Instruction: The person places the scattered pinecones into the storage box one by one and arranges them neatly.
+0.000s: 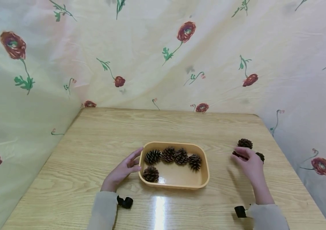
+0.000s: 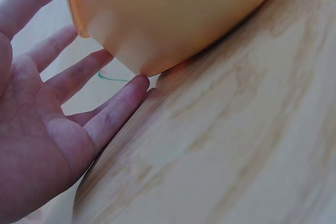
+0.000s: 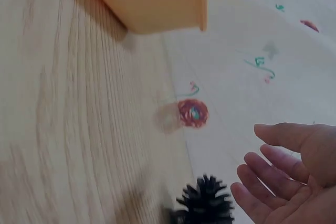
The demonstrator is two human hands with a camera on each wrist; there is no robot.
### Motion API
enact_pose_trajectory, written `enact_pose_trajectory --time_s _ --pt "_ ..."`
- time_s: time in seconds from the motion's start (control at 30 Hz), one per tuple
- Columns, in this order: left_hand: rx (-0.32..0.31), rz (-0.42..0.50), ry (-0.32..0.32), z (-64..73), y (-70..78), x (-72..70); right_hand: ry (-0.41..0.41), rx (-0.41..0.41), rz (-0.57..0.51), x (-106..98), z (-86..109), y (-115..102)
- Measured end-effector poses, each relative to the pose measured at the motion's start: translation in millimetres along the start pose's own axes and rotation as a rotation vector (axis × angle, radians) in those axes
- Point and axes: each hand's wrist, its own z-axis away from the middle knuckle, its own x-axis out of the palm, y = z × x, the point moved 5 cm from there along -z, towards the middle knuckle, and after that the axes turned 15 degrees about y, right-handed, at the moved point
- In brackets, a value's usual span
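Note:
A peach-coloured rectangular tub (image 1: 177,186) with rounded corners sits on the table, with several brown pine cones (image 1: 168,154) inside. Against its left end rest the spread, nearly straight fingers of my left hand (image 1: 125,169); the left wrist view has the fingertips right at the tub's outer wall (image 2: 152,30). Off to the right, my right hand (image 1: 250,163) hovers over a small group of pine cones (image 1: 245,143). One pine cone (image 1: 239,155) shows partly between thumb and fingers, and another (image 1: 260,156) peeks out beyond the hand. Loosely bent fingers (image 3: 262,182) face a pine cone (image 3: 206,203) without closing round it.
The pale wood table (image 1: 108,127) meets flower-printed cloth (image 1: 151,64) along its back and sides. Each sleeve has a small black wrist device, one by the left cuff (image 1: 127,202) and one by the right cuff (image 1: 240,211).

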Motion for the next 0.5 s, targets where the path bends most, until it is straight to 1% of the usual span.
enact_pose_trajectory --time_s 0.1,0.23,0.37,0.5 --pt "0.01 0.011 -0.006 0.3 0.4 0.1 0.035 0.002 0.025 -9 -3.4 10" --pt "0.015 0.016 -0.007 0.2 0.2 -0.1 0.063 0.044 0.058 -19 -7.5 23" --pt "0.021 0.015 -0.011 -0.6 -0.3 0.1 0.075 0.084 0.054 -28 -10.3 35" --pt "0.025 0.005 -0.009 -0.8 0.5 0.8 0.097 0.084 0.049 -37 -14.3 44"
